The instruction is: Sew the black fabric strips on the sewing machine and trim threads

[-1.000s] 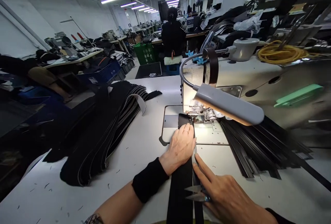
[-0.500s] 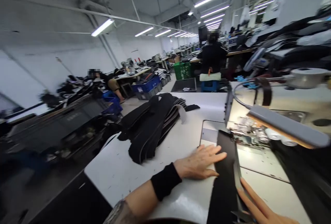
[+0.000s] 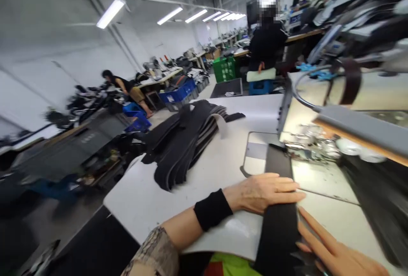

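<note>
1. Left hand [image 3: 266,192] lies flat, fingers spread, on a long black fabric strip [image 3: 278,208] running toward the grey sewing machine [image 3: 321,140].
2. Right hand [image 3: 338,252], fingers extended, presses the strip's right edge, nearer than the machine.

Head-worn view, close above the white table [image 3: 153,199], facing forward-left down the workshop, tilted

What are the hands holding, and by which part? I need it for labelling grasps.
Nothing is gripped. The left hand lies flat on the black strip, pressing its left edge; the right hand fingers rest along its right edge.
</note>
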`<state>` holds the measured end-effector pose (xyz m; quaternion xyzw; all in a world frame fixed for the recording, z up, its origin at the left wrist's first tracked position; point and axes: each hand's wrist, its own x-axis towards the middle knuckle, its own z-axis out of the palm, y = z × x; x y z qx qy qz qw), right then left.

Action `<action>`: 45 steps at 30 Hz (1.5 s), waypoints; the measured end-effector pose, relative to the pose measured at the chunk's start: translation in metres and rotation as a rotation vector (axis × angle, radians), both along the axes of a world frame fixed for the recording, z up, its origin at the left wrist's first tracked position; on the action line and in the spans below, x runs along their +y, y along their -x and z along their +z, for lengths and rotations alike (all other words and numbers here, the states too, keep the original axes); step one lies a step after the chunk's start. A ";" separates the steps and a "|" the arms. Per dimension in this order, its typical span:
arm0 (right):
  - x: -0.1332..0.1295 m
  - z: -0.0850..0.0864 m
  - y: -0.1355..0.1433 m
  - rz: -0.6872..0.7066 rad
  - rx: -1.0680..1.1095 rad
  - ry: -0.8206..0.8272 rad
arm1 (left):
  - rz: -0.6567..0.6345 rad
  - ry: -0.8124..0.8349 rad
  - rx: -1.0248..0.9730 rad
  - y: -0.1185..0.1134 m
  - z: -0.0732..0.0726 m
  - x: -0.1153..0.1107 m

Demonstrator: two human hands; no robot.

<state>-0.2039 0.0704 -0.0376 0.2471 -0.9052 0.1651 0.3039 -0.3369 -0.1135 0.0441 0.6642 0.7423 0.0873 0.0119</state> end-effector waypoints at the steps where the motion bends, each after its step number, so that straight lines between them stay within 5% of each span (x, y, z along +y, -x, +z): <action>1: 0.002 0.010 -0.002 0.019 -0.025 -0.065 | -0.018 -0.050 -0.012 0.001 -0.004 0.003; 4: 0.001 0.033 -0.001 -0.010 -0.026 -0.107 | -0.015 -0.176 -0.058 0.004 -0.010 0.007; 8: -0.004 0.045 0.003 -0.025 -0.074 -0.101 | -0.003 -0.147 -0.069 0.003 -0.009 0.005; 45: -0.005 0.045 0.000 -0.022 -0.097 -0.180 | 0.063 -0.146 -0.138 -0.002 -0.014 0.010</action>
